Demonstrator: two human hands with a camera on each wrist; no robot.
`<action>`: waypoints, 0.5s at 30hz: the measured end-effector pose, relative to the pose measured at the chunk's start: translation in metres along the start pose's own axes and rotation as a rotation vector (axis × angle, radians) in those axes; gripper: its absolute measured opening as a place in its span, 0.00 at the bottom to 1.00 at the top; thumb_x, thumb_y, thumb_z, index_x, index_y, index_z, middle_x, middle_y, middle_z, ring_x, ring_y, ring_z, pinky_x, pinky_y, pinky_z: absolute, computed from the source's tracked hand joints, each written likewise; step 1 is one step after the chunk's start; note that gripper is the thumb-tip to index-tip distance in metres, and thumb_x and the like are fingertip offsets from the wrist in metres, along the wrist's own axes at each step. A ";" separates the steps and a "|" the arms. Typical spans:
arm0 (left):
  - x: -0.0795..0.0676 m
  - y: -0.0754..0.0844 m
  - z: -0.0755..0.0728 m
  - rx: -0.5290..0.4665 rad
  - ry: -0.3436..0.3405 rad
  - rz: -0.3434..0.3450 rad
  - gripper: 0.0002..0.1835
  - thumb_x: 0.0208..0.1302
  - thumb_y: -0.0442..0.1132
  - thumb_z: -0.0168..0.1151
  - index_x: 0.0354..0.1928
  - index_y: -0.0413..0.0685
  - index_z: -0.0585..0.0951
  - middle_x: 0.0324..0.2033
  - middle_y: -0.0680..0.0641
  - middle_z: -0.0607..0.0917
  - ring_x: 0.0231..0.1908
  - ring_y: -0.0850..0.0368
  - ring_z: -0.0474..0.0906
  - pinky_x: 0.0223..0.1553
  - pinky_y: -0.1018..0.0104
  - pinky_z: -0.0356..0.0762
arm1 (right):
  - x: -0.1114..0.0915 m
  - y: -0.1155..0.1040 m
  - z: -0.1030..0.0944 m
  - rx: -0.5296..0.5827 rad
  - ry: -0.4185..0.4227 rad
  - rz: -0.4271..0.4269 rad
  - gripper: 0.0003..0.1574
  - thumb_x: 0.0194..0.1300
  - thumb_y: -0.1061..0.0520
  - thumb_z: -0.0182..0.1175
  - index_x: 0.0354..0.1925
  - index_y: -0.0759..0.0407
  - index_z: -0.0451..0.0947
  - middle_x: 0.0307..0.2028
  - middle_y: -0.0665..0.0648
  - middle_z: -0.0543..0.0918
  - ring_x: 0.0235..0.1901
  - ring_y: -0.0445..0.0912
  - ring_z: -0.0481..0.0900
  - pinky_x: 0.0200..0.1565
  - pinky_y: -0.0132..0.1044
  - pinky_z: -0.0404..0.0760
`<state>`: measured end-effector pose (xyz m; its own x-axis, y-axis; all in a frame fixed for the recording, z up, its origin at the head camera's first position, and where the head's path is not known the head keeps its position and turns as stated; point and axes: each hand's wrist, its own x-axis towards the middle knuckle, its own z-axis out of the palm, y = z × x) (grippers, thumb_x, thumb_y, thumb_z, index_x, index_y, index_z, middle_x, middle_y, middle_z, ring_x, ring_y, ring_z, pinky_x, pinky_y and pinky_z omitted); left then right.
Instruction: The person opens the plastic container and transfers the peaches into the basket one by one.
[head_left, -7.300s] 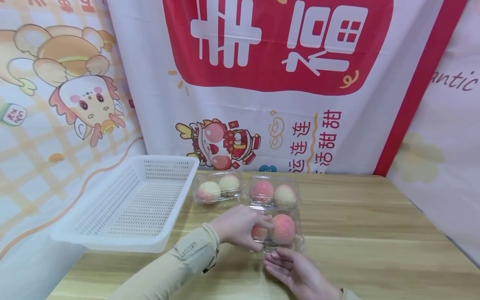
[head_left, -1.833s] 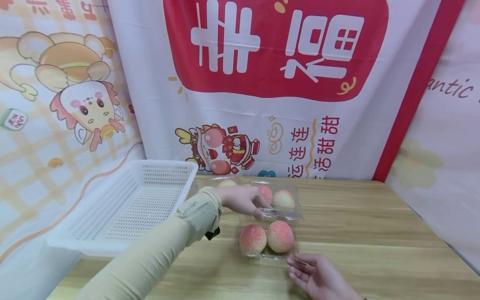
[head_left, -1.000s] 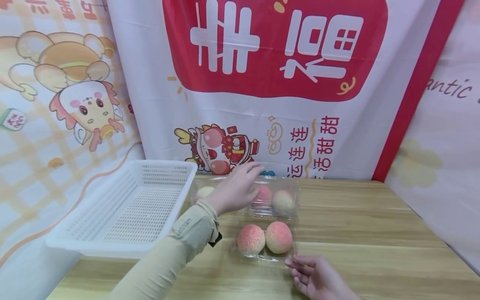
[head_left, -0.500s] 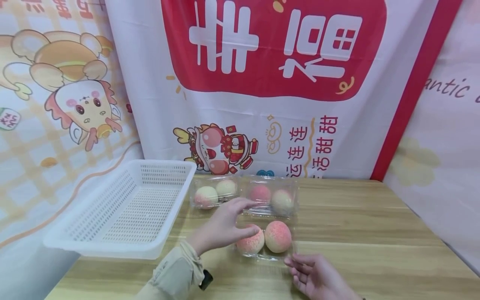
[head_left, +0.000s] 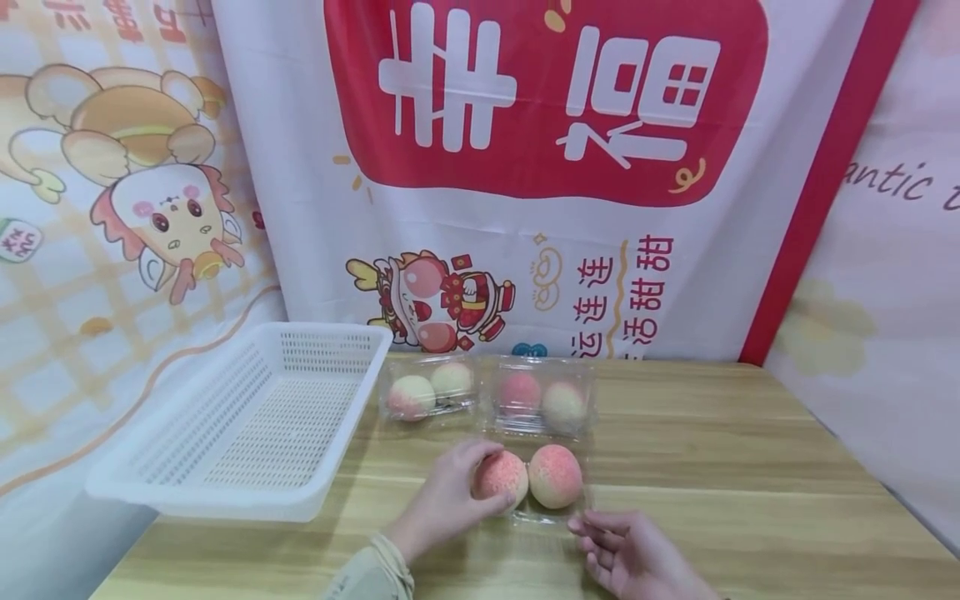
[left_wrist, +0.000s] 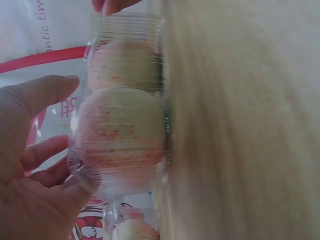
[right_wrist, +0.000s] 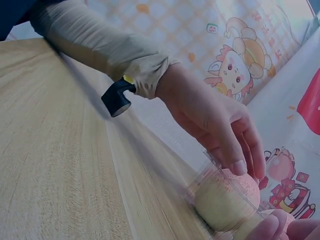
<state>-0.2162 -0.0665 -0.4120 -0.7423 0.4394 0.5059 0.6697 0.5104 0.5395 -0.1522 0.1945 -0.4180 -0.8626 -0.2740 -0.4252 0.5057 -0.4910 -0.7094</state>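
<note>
A clear plastic clamshell box with two round pink-and-cream, peach-like pieces lies in front of me; its left piece and right piece sit side by side. My left hand is spread around the box's left end. In the left wrist view the left hand's fingertips reach the box edge, while the thumb stands off from it. At the front right corner, my right hand pinches the box between thumb and fingers. The right wrist view shows the left hand over the far end of the box.
Behind stand two similar boxes, a back-left one and a back-right one, each with two peach-like pieces. A white perforated plastic basket stands at the left of the wooden table. Printed cloths hang behind and at the sides.
My left hand has come back from over the rear boxes down to the front box's left end. The front box has shifted toward me since the oldest frame. My right hand stays at its corner.
</note>
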 end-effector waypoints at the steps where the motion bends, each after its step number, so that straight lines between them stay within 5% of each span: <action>1: -0.001 0.000 0.001 0.001 0.006 0.003 0.28 0.52 0.43 0.77 0.53 0.38 0.79 0.51 0.45 0.81 0.54 0.50 0.75 0.58 0.53 0.73 | 0.000 0.000 0.000 0.005 0.002 0.002 0.10 0.69 0.63 0.54 0.46 0.69 0.75 0.37 0.58 0.83 0.35 0.43 0.77 0.43 0.29 0.76; 15: -0.005 0.009 0.006 -0.012 -0.025 -0.159 0.33 0.53 0.46 0.76 0.58 0.40 0.77 0.56 0.43 0.79 0.57 0.47 0.73 0.59 0.47 0.71 | -0.001 0.001 -0.002 0.009 -0.004 0.005 0.09 0.70 0.63 0.54 0.45 0.68 0.74 0.37 0.58 0.83 0.34 0.41 0.78 0.42 0.26 0.75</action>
<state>-0.2068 -0.0599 -0.4137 -0.8389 0.3727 0.3966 0.5442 0.5658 0.6195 -0.1509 0.1959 -0.4198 -0.8599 -0.2798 -0.4270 0.5102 -0.4971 -0.7018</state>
